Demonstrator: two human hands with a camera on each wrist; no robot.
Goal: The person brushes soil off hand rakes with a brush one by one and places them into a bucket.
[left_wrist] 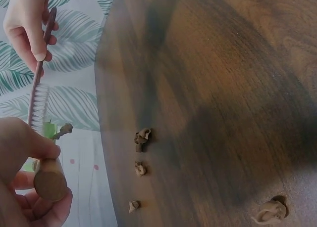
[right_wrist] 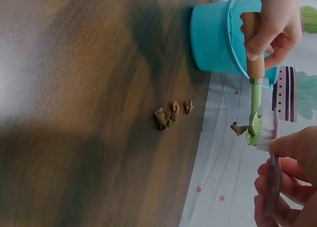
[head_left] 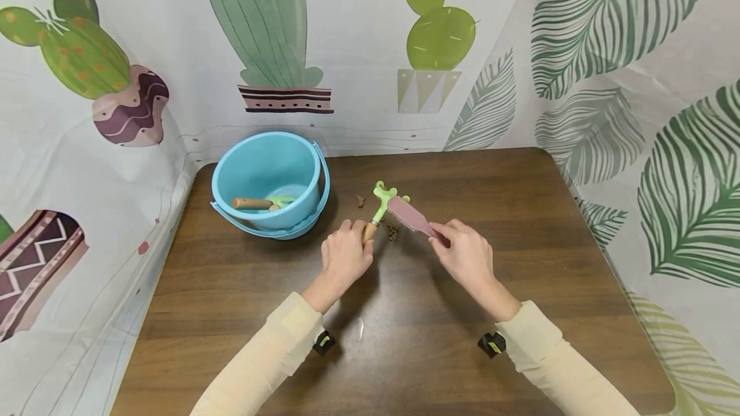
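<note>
In the head view, your left hand (head_left: 347, 252) grips the wooden handle of a small hand rake (head_left: 381, 201) with a light-green pronged head, and your right hand (head_left: 465, 252) holds the slim handle of a dusty-pink brush (head_left: 409, 214) with pale bristles. The rake and the brush meet in front of you, over the middle of the dark-brown wood-grain table (head_left: 520, 210), the brush overlapping the rake's head. Small, crumpled brown clumps (head_left: 393, 233) lie on the table below them. To the left stands a round, light-blue plastic bucket (head_left: 248, 165), and inside it rests a tool with a wooden handle (head_left: 251, 203) and a green part. White fabric (head_left: 370, 50) printed with cacti and leaves hangs behind the table. In the left wrist view, your left fingers and thumb wrap the rake's round handle, its butt end facing the camera; the brush's bristles sit close to the green head, three clumps lie in a line near the table's edge, and another lies well apart from them. In the right wrist view, your right thumb and fingers clasp the brush, whose white bristles lie against the rake's head, while a brown clump (right_wrist: 241, 128) clings to the prongs, clear of the table.
</note>
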